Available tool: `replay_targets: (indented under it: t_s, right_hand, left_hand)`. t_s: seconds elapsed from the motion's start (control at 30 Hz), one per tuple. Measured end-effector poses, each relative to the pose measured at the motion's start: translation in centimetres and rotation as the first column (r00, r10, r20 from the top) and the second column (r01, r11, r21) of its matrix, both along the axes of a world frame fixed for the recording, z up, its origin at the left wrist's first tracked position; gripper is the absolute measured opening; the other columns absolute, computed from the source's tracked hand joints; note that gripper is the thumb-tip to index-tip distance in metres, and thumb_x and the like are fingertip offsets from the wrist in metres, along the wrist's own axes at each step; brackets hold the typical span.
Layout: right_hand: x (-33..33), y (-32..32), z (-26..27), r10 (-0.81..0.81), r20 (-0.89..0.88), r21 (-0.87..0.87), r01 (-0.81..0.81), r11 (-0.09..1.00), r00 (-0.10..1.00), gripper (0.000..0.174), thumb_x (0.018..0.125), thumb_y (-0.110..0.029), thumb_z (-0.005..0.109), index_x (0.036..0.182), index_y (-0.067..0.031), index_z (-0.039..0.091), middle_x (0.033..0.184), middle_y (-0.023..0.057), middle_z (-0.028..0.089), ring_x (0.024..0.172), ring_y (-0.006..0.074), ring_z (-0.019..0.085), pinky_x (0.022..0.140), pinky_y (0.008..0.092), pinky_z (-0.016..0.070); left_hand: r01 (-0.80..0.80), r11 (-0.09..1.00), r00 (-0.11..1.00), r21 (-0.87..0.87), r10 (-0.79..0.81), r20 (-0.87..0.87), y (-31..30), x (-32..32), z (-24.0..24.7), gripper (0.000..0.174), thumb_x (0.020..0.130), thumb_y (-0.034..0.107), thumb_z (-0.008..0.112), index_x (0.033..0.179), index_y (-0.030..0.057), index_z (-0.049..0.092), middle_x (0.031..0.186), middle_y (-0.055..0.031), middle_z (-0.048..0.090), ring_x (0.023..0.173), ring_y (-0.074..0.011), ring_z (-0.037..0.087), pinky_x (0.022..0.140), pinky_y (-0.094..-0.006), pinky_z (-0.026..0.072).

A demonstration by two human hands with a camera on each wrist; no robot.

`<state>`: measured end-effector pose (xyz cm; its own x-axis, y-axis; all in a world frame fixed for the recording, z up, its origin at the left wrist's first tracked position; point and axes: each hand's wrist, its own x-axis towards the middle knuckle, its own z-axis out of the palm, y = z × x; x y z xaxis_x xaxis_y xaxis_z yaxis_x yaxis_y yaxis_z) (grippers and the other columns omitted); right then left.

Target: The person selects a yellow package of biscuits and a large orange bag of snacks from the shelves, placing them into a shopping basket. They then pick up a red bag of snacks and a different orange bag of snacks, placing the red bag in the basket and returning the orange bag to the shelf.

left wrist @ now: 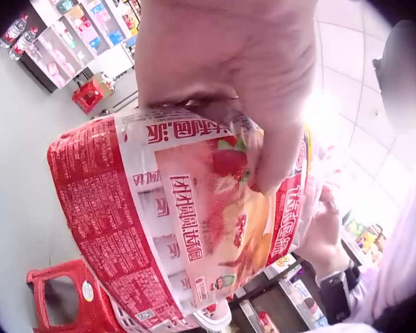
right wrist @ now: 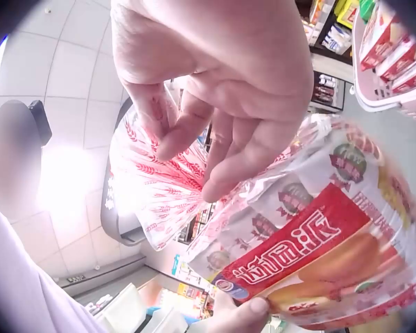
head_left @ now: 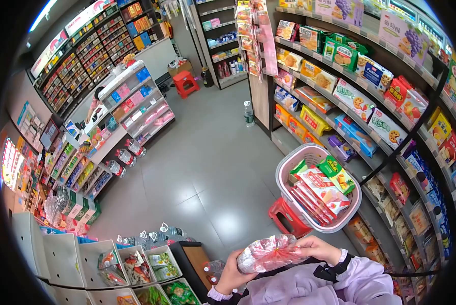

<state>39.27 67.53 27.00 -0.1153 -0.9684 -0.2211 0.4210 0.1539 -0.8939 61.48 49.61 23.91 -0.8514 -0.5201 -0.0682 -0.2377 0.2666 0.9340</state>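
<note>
Between both hands, in front of the chest, is a clear plastic bag of snack pies [head_left: 262, 256] with red and white print and a strawberry picture. My left hand [head_left: 232, 275] grips it by one end; in the left wrist view the thumb lies across the strawberry side of the pie bag [left wrist: 187, 229]. At the other end my right hand [head_left: 322, 250] pinches the gathered plastic. The right wrist view shows that hand [right wrist: 222, 76] over the bunched neck, its red wheat-ear print fanning out past the fingers. Left fingertips [right wrist: 243, 318] show under the bag there.
A pink-white basket [head_left: 282, 178] holding red-and-white and green snack packs stands on a red stool [head_left: 288, 216], beyond the right hand. Snack shelves [head_left: 334, 101] curve along the right. White bins [head_left: 60, 254] of packaged food are at lower left, with water bottles [head_left: 162, 234] behind.
</note>
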Motion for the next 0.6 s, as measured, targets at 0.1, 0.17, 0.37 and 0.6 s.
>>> replay_targets:
  t_s: [0.1, 0.17, 0.37, 0.6]
  right_hand:
    - [-0.1, -3.6, 0.0, 0.085, -0.064, -0.035, -0.087, 0.996, 0.994, 0.029, 0.088, -0.015, 0.053, 0.111, 0.004, 0.057, 0.113, 0.01, 0.058, 0.103, 0.0138, 0.052, 0.09, 0.0282, 0.0393]
    - [-0.4, -5.9, 1.2, 0.119, -0.09, -0.042, -0.124, 0.991, 0.989, 0.029, 0.089, -0.016, 0.052, 0.11, 0.0041, 0.057, 0.112, 0.0097, 0.058, 0.103, 0.0141, 0.052, 0.09, 0.0285, 0.0396]
    - [-4.5, -9.4, 2.3, 0.085, -0.048, -0.021, -0.086, 0.996, 0.995, 0.026, 0.091, -0.021, 0.051, 0.099, 0.0026, 0.059, 0.111, 0.0095, 0.057, 0.1, 0.0142, 0.053, 0.088, 0.0283, 0.0407]
    - [-9.4, -15.6, -3.4, -0.006, -0.205, 0.021, 0.01, 1.0, 0.979, 0.065, 0.077, -0.02, 0.069, 0.128, -0.0019, 0.034, 0.129, 0.0129, 0.04, 0.118, 0.0197, 0.041, 0.095, 0.0339, 0.0371]
  left_hand:
    - [0.026, 0.997, 0.997, -0.07, -0.021, 0.068, -2.9, 1.2, 1.0, 0.084, 0.055, 0.019, 0.083, 0.121, -0.003, 0.035, 0.112, -0.0155, 0.049, 0.106, -0.0226, 0.051, 0.089, -0.0331, 0.0423]
    - [-0.027, 0.999, 1.0, 0.026, 0.027, 0.01, -4.5, 1.4, 1.0, 0.083, 0.055, 0.02, 0.083, 0.119, -0.0038, 0.037, 0.111, -0.0149, 0.05, 0.104, -0.0216, 0.052, 0.089, -0.0321, 0.0421]
    - [-0.102, 0.991, 0.992, 0.089, 0.108, -0.067, -9.4, 0.1, -1.6, 0.083, 0.056, 0.019, 0.084, 0.119, -0.0042, 0.036, 0.112, -0.0152, 0.05, 0.103, -0.0207, 0.052, 0.089, -0.0325, 0.0423]
    - [-0.151, 0.952, 0.973, 0.266, 0.191, -0.131, -16.8, -4.9, -2.8, 0.079, 0.056, 0.018, 0.084, 0.118, -0.0029, 0.04, 0.113, -0.0112, 0.05, 0.105, -0.0193, 0.051, 0.089, -0.0316, 0.0419]
